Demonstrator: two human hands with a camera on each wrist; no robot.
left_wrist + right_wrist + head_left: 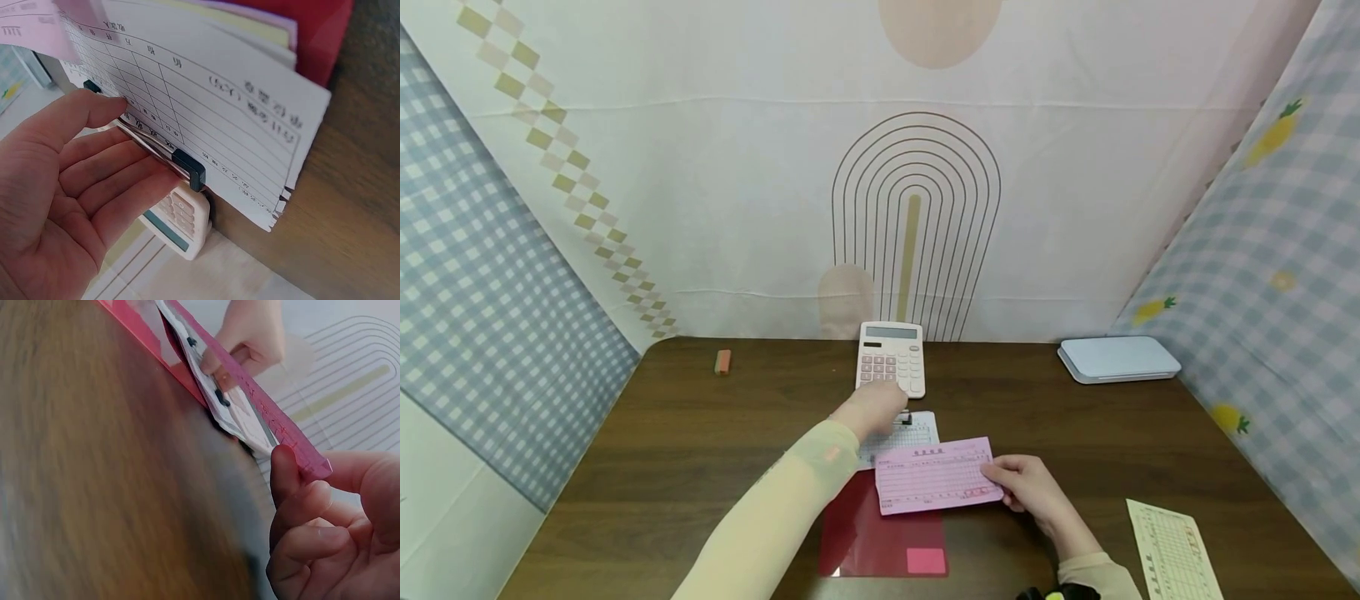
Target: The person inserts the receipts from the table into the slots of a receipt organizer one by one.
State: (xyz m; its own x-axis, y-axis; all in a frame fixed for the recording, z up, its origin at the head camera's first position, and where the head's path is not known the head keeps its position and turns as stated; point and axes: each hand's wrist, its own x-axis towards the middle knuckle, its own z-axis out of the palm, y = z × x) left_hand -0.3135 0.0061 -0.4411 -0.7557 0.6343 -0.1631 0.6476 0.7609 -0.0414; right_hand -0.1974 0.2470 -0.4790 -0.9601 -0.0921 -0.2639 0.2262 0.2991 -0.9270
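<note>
My left hand pinches a metal clip with black ends, thumb above and fingers beneath. Under the clip lies a stack of white printed forms, with yellow and purple sheet edges showing below them. A red translucent folder with a pink label extends toward me from the stack. My right hand pinches the right edge of a pink printed form between thumb and fingers. That form is held over the folder and covers part of the white forms.
A white calculator stands just beyond the left hand, partly hidden by it. A light blue flat case lies at the back right. An orange and green eraser is at the back left. A pale yellow form lies at the front right.
</note>
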